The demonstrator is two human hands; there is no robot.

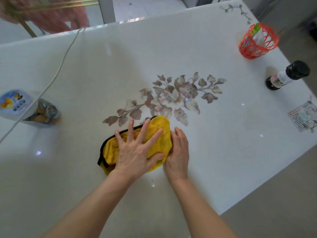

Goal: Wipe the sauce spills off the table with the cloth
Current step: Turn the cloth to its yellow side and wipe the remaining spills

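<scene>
Yellow black-edged cloth (161,127) bunched mid-table (223,152), six o'clock of floral print (171,97), left hand (135,152) splayed flat pressing it, right hand (178,152) straight-fingered touching its three-o'clock edge, dark sauce bottle (286,76) at two o'clock

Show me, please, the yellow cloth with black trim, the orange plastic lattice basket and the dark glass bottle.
Yellow cloth (163,122): head view, bare upper fold.
Orange lattice basket (253,49): head view, front wall.
Dark glass bottle (283,77): head view, white label.
</scene>
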